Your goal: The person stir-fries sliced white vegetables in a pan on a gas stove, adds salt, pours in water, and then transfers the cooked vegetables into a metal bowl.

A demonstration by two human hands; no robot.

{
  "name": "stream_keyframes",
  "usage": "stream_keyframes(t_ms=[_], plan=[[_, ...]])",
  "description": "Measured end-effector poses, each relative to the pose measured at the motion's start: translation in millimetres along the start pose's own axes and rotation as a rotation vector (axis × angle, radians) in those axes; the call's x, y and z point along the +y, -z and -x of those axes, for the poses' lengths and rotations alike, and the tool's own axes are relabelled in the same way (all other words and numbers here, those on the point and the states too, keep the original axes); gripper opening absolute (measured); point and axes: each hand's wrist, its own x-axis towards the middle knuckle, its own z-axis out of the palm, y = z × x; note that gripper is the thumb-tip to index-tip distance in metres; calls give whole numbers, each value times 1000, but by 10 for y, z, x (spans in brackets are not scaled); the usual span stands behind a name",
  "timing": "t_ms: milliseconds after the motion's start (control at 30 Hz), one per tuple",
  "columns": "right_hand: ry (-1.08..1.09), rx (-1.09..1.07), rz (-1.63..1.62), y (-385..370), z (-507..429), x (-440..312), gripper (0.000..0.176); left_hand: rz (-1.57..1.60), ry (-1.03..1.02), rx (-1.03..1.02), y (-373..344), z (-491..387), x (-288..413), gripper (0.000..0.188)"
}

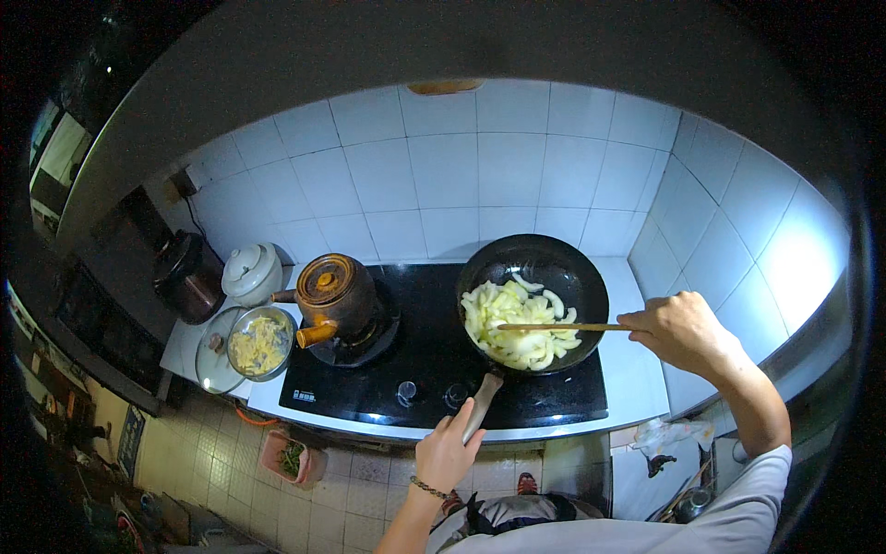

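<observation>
A black wok (588, 277) rests on the right side of the black glass gas hob (429, 311), tilted a little. Pale green sliced vegetable pieces (512, 305) fill its left and lower part. My left hand (448, 447), with a beaded bracelet at the wrist, grips the wok's handle (483, 405) in front of the hob. From the right, my right hand (675, 329) holds a wooden utensil (567, 327) whose far end lies among the slices; that end's shape is partly hidden.
A brown clay pot (332, 280) stands on the left burner. Left of the hob are a metal bowl of yellowish food (261, 344), a glass lid (213, 356), a white lidded pot (252, 273) and a dark cooker (188, 277). A pink bin (285, 457) stands on the floor.
</observation>
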Motion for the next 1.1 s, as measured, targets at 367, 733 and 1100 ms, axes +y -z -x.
stream_keyframes(t_ms=[367, 733, 1100], plan=[[-263, -37, -6, -696, -295, -18, 24, -22, -58, 64, -66, -9, -55, 56], [-108, -163, 215, -541, -169, -116, 24, -28, -26, 53, -59, 14, -39, 55], [-219, -122, 87, -515, -278, -30, 19, 2, -24, 46, -55, -6, -95, 57]])
